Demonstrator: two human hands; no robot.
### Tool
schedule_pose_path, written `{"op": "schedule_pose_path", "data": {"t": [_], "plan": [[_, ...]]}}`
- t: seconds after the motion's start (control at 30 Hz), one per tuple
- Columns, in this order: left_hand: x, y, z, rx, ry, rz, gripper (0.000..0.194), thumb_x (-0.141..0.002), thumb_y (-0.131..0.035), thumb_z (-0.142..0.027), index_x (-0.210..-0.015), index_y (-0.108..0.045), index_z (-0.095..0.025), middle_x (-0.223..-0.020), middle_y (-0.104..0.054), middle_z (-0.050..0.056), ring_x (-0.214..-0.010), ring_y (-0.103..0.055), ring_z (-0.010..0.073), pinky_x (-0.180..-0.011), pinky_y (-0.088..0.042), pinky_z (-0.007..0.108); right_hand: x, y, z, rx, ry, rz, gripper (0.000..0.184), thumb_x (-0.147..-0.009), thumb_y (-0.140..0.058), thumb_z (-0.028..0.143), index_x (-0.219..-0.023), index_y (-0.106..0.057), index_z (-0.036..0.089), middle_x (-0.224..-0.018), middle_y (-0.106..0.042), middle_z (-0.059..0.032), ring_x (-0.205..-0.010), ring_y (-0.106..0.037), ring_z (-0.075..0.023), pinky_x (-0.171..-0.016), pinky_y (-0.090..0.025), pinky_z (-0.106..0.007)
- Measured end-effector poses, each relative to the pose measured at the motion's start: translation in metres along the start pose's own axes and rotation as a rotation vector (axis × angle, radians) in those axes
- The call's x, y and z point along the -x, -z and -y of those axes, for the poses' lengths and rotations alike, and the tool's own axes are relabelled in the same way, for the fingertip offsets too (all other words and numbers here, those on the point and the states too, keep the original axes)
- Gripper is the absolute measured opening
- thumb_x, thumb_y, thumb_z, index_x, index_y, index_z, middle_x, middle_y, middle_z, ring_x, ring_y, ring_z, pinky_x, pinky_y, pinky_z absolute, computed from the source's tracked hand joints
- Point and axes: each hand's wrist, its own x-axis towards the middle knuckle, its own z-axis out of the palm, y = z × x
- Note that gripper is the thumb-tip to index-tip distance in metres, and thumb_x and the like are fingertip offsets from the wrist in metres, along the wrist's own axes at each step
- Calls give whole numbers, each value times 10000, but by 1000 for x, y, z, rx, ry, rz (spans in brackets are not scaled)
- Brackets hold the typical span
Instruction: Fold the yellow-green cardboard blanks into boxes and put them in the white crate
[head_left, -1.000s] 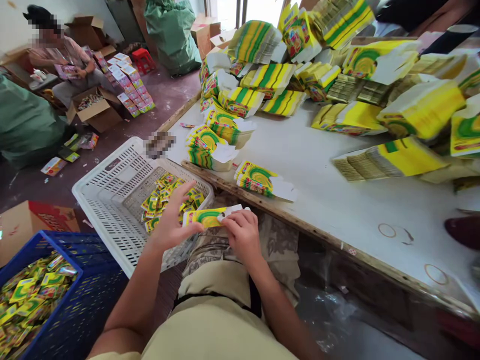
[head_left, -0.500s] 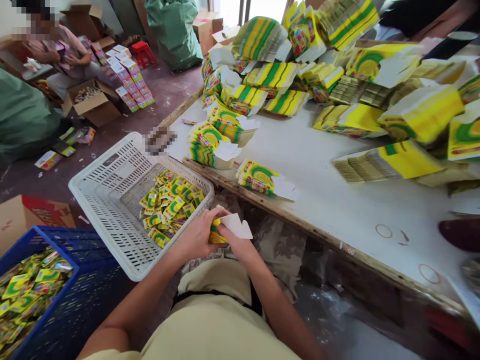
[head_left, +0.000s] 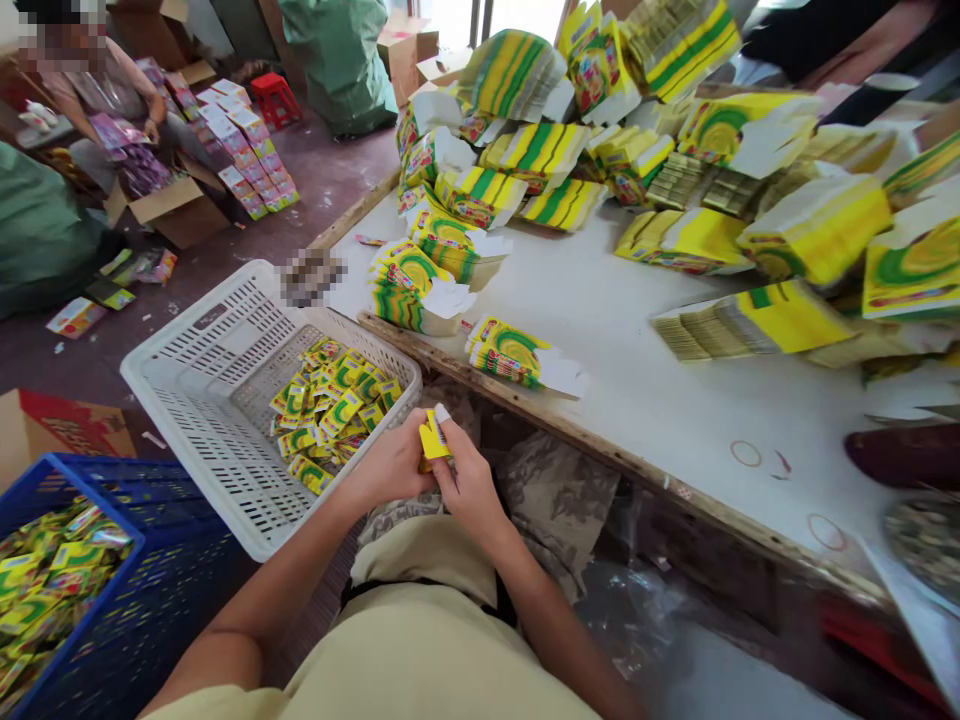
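Your left hand (head_left: 397, 462) was curled around the far-left side of a small yellow carton (head_left: 433, 438), its fingers partly hidden behind the body of the piece. Your right hand (head_left: 471, 485) pinched the same carton from the other side, thumb near the upper end; the exact placement of its remaining fingers could not be told. The carton was held above your lap, between both hands, just beside the white basket (head_left: 180, 400) and apart from the table (head_left: 622, 320). The step in hand was judged to be forming the carton and tucking its end closed. The next move called for a steady left grip, with right-thumb pressure along the fold until the flap seated squarely; uneven pressure risked creasing the thin card. Formed yellow cartons (head_left: 341, 408) lay loose in the white basket, within short reach of your left hand. Beyond your right hand, a small stack of flat cartons (head_left: 510, 350) lay at the table's near edge, with larger bundles (head_left: 547, 150) piled farther back. At your left, a blue crate (head_left: 169, 540) contained similar small packs (head_left: 56, 580).
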Motion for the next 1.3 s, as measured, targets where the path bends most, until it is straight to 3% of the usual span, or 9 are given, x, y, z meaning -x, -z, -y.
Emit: {"op": "schedule_pose_path", "data": {"t": [0.13,0.23,0.33,0.43,0.7,0.87,1.03,1.2,1.3], "plan": [[3,-6,0,-28,-5,-180,905,-652,-705,-152,-1434,-249,-159,-1306,-499,186,-1090,-600,306,-926,-493,441,1,3,-5,40,79,-105,440,-893,-477,158,-1282,-645,277,-1328,-649,-64,-1221,-611,-220,-1056,-485,-405],[10,-4,1,-157,10,-304,707,-683,-743,-215,-1305,-409,-191,-1227,-546,148,-1126,-561,321,-960,-466,475,0,5,-9,-1,38,-163,442,-923,-473,188,-1336,-602,275,-1343,-638,-68,-1244,-597,-216,-1064,-480,-409],[14,2,3,-183,2,-301,510,-703,-753,-251,-1155,-517,-219,-1071,-619,89,-1033,-599,294,-909,-491,434,-1,6,-10,59,80,-34,484,-921,-555,263,-1404,-536,260,-1500,-489,-89,-1369,-480,-245,-1117,-424,-425],[12,8,4,-163,-14,-300,501,-677,-771,-261,-1130,-562,-219,-1046,-652,89,-995,-628,288,-885,-504,408,-3,8,-11,127,99,36,382,-930,-572,306,-1306,-626,267,-1560,-399,-92,-1381,-464,-253,-1101,-434,-407],[-1,16,7,-177,-89,-230,518,-691,-787,-359,-1168,-624,-241,-1082,-704,101,-994,-662,294,-902,-505,411,-21,42,-5,119,91,195,156,-839,-682,243,-973,-759,262,-1434,-554,-103,-1289,-560,-264,-1051,-454,-421],[-4,11,0,-233,-74,-269,495,-702,-748,-281,-1180,-628,-235,-1116,-694,102,-1037,-645,311,-944,-481,437,-17,23,-5,84,36,43,225,-826,-674,208,-1050,-670,220,-1461,-514,-150,-1353,-492,-276,-1091,-416,-442],[4,32,12,-261,25,-264,488,-747,-759,-392,-1186,-612,-238,-1121,-684,100,-1055,-626,311,-952,-465,435,-22,26,0,38,20,9,713,-790,-757,348,-1398,-415,198,-1455,-497,-181,-1252,-574,-283,-1050,-464,-433],[27,69,50,-570,429,-518,784,-716,-764,-468,-1376,-476,-157,-1443,-463,225,-1332,-396,450,-1071,-303,610,-66,85,-10,415,16,-388,312,-876,-630,325,-1161,-597,203,-1105,-679,-129,-1014,-630,-273,-945,-493,-460],[31,62,59,-432,341,-452,695,-765,-712,-499,-1344,-508,-172,-1364,-553,192,-1275,-481,398,-1065,-356,566,-90,110,-26,666,-61,-443,227,-846,-613,259,-1059,-608,180,-1047,-684,-147,-1007,-588,-305,-929,-465,-496]]}}
